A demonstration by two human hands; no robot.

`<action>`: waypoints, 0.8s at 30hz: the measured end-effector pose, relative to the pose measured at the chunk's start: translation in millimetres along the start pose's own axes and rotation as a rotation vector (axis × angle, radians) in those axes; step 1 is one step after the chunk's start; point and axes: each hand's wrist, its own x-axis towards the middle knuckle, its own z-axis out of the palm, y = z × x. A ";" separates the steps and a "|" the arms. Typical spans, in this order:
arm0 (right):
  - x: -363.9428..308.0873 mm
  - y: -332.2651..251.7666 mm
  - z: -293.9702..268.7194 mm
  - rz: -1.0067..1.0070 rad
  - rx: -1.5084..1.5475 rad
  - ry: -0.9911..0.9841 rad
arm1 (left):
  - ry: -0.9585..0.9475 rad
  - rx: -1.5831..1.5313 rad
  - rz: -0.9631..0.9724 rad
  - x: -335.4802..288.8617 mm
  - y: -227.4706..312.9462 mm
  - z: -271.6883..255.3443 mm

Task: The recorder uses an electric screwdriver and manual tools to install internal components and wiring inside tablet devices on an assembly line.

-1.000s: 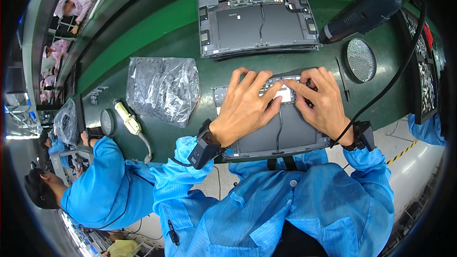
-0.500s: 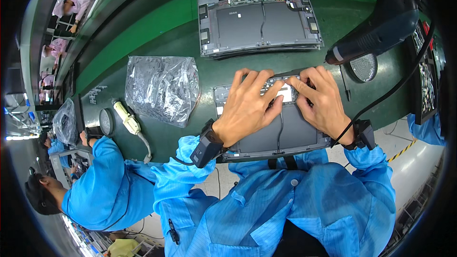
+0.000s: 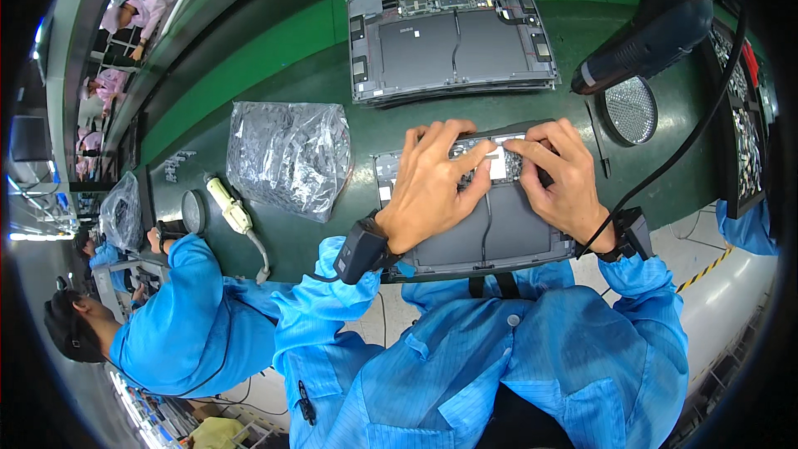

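Note:
An opened laptop base (image 3: 519, 229) with bare boards and a dark battery lies at the table's near edge, in front of me. My left hand (image 3: 438, 183) rests over its left half, fingers spread and the index fingertip at a white rectangular piece (image 3: 498, 165) on the board. From the right, my right hand (image 3: 565, 179) reaches to the same piece with its index finger stretched out, thumb apart and the other fingers bent over the far edge. Neither hand visibly holds anything. The hands hide much of the board.
Similar laptop bases (image 3: 453, 41) are stacked at the back. A plastic-bagged bundle (image 3: 289, 158) and a pale electric screwdriver (image 3: 230, 206) lie left. On the right are a dark hand tool (image 3: 648, 25), a round dish (image 3: 629, 111), a thin black screwdriver (image 3: 597, 140) and a parts tray (image 3: 740, 125). A co-worker (image 3: 179, 316) sits left.
My index fingertips have shifted slightly around the white piece, which now shows more between them. The whole view has also moved a little; the laptop base stays in place.

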 end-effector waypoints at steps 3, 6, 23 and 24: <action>-0.1 -0.7 0.0 -0.006 0.000 -0.003 | -0.003 -0.004 -0.023 0.1 3.6 -0.2; 3.6 -4.4 -4.6 -0.016 -0.002 0.030 | 0.060 -0.027 0.007 -0.8 -0.5 -2.9; -12.2 6.7 -25.3 0.057 0.149 0.154 | 0.125 0.190 0.116 5.3 2.9 -0.2; -14.2 7.1 -27.5 0.057 0.150 0.157 | 0.124 0.192 0.118 2.8 2.6 0.8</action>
